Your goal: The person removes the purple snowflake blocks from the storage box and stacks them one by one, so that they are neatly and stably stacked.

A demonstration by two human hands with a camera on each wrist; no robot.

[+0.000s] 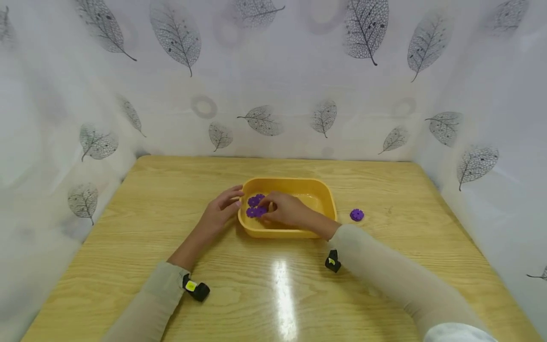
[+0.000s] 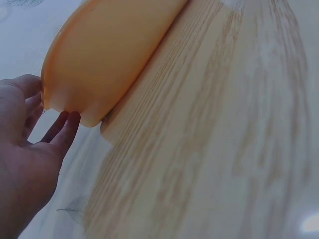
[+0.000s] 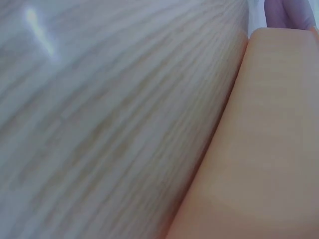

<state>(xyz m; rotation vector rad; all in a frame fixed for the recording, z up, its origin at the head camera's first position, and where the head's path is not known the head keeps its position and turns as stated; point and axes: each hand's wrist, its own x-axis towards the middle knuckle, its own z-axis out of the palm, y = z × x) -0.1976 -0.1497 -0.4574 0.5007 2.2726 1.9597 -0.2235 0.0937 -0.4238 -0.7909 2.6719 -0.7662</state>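
Observation:
A yellow plastic tray [image 1: 290, 233] stands on the wooden table. Several purple flower-shaped discs [image 1: 253, 201] lie inside its left end. My right hand [image 1: 287, 209] reaches in over the front rim, with thumb and index finger curled at one of these discs, pinching it; the fingertips partly cover it. At the tray's left end, the extended fingers and thumb of my left hand [image 1: 220, 211] rest against the rim. In the left wrist view, fingertips of the left hand [image 2: 30, 149] touch the tray's outer wall [image 2: 114, 50]. The right wrist view shows mostly the tray's outer side [image 3: 264, 134].
A further small purple flower-shaped piece or stack [image 1: 356, 215] lies on the wooden table [image 1: 239, 294] to the right of the tray. Pale curtains [image 1: 290, 80] with a leaf print hang behind and at both sides of the table.

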